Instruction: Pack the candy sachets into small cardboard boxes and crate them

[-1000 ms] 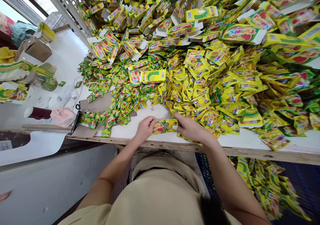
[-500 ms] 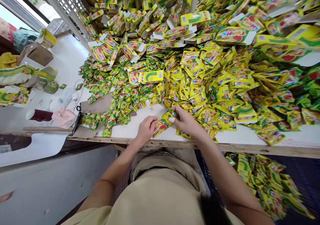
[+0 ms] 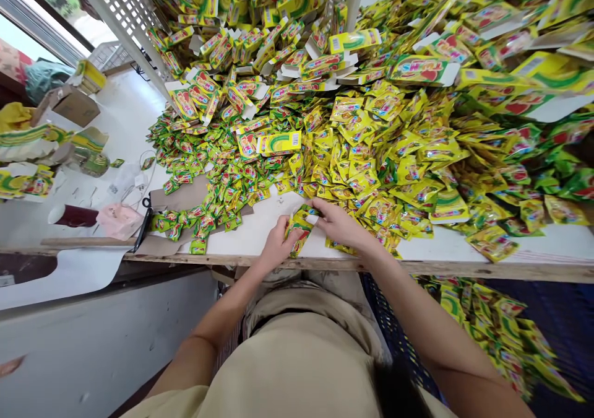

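Yellow-green rectangular printed pack (image 3: 302, 237), gripped
Left hand (image 3: 278, 243) curled round it, right hand (image 3: 338, 225) pinching it, near the front edge of the white tabletop (image 3: 260, 218).

Bright window (image 3: 60, 2) upper left; white table (image 3: 121, 99), wooden edge (image 3: 464, 270).

Over on the left there's a maroon cup (image 3: 78, 216) right beside some crumpled pink thing (image 3: 119, 220), plus a brown cardboard box (image 3: 77, 105) further back near a teal bag (image 3: 49, 77).

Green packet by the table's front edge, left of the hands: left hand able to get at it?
Probably yes: only white tabletop shows between left hand and green packet, though that hand is holding a yellow package.
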A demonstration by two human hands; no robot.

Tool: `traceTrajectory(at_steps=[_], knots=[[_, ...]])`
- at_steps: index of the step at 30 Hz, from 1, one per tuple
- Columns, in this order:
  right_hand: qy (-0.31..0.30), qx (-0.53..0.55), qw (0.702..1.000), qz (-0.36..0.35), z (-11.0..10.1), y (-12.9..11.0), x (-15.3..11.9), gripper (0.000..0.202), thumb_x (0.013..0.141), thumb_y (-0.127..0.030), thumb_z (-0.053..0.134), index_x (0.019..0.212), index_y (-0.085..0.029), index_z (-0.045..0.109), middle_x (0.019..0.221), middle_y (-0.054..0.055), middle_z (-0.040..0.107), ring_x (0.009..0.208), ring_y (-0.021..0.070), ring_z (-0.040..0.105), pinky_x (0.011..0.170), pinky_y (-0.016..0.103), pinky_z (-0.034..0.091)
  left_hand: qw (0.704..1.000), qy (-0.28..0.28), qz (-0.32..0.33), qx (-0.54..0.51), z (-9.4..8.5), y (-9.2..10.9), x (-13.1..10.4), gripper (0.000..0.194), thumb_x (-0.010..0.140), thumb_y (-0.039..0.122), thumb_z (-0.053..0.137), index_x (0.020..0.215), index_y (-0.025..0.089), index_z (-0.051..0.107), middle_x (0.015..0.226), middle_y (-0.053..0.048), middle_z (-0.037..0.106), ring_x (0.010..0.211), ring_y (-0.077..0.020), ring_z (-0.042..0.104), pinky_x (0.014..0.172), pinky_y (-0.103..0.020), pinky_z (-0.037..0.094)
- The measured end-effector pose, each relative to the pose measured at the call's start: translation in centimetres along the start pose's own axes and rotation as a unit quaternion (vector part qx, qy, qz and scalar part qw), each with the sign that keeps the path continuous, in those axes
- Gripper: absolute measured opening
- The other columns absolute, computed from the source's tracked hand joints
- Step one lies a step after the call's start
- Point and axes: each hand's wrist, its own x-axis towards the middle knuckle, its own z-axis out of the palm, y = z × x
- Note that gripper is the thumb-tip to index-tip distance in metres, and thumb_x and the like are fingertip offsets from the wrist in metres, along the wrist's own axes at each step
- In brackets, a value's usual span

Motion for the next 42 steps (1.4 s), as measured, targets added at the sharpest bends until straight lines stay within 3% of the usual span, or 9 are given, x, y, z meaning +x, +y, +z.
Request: traceTrajectory(at_steps=[3,6,11,17,21,28,31,39,42], knots=[[-0.016,-0.116,0.993,-0.030,0.0,-0.6,1.2,0.029,0.073,-0.007,0.048,0.095,-0.019,0.061,0.094,0.006,0.062,0.089,0.0207,0.057,0.081,0.031,0.045,0.995,-0.034,-0.018,-0.088,0.1,0.1,0.2,0.030,0.080,0.041,0.063,0.096,0.017,0.052,0.086,-0.001,0.058,0.080,-0.0150,0.053,0.074,-0.025,0.043],[-0.001,-0.197,0.980,-0.030,0.8,-1.1,2.2,0.037,0.069,-0.001,0.044,0.095,-0.017,0.065,0.091,0.008,0.062,0.088,0.0212,0.058,0.079,0.030,0.044,0.989,-0.021,-0.029,-0.144,0.2,-0.1,0.2,0.035,0.077,0.041,0.066,0.098,0.016,0.053,0.088,-0.001,0.059,0.082,-0.0151,0.053,0.075,-0.025,0.044],[0.052,-0.162,0.985,-0.038,1.8,-1.2,2.1,0.033,0.069,-0.003,0.048,0.094,-0.016,0.065,0.093,0.009,0.066,0.083,0.0201,0.060,0.074,0.029,0.045,0.976,0.007,-0.051,-0.212,0.2,-0.7,-0.1,0.040,0.072,0.041,0.071,0.096,0.017,0.051,0.084,0.000,0.057,0.079,-0.0141,0.053,0.072,-0.025,0.044],[-0.025,-0.068,0.997,-0.014,0.3,-1.1,2.1,0.029,0.072,-0.006,0.049,0.086,-0.019,0.071,0.086,0.003,0.074,0.079,0.0174,0.066,0.074,0.028,0.048,0.969,0.019,-0.062,-0.240,0.7,-0.7,0.3,0.044,0.070,0.046,0.072,0.096,0.017,0.051,0.084,-0.001,0.059,0.076,-0.0140,0.054,0.071,-0.026,0.045],[-0.020,-0.102,0.995,0.006,-0.5,-1.3,2.5,0.032,0.070,-0.005,0.049,0.085,-0.020,0.073,0.085,0.001,0.075,0.075,0.0167,0.066,0.072,0.027,0.048,0.967,0.045,-0.043,-0.248,1.8,-0.4,0.5,0.042,0.073,0.045,0.071,0.097,0.017,0.051,0.084,0.000,0.057,0.079,-0.0136,0.054,0.075,-0.026,0.045],[-0.112,-0.139,0.984,0.002,-0.5,-2.0,2.5,0.038,0.066,0.000,0.045,0.082,-0.022,0.072,0.081,-0.001,0.074,0.072,0.0143,0.065,0.068,0.023,0.045,0.965,0.014,-0.042,-0.258,2.1,-0.1,0.6,0.044,0.070,0.042,0.074,0.098,0.017,0.050,0.080,0.003,0.053,0.073,-0.0108,0.049,0.068,-0.023,0.042],[-0.085,-0.128,0.988,0.008,0.1,-2.0,2.2,0.034,0.068,-0.002,0.046,0.082,-0.021,0.070,0.078,0.000,0.072,0.069,0.0144,0.063,0.065,0.023,0.044,0.967,0.010,-0.057,-0.249,1.7,0.0,0.7,0.045,0.066,0.041,0.076,0.095,0.017,0.051,0.078,0.003,0.053,0.072,-0.0110,0.049,0.067,-0.023,0.042],[0.077,-0.067,0.995,-0.003,1.4,-2.0,0.5,0.013,0.080,-0.017,0.051,0.086,-0.019,0.063,0.077,0.003,0.065,0.060,0.0142,0.054,0.058,0.026,0.043,0.962,0.016,-0.064,-0.263,1.6,0.1,0.5,0.044,0.065,0.036,0.076,0.096,0.016,0.053,0.081,0.002,0.057,0.074,-0.0119,0.051,0.070,-0.025,0.043],[0.062,-0.123,0.989,-0.050,1.1,-2.5,-0.6,0.018,0.082,-0.017,0.051,0.090,-0.020,0.066,0.085,0.006,0.068,0.073,0.0177,0.061,0.067,0.029,0.047,0.962,0.020,-0.057,-0.265,1.7,0.2,0.4,0.044,0.065,0.038,0.076,0.095,0.017,0.053,0.082,0.002,0.057,0.075,-0.0119,0.051,0.072,-0.025,0.043]])
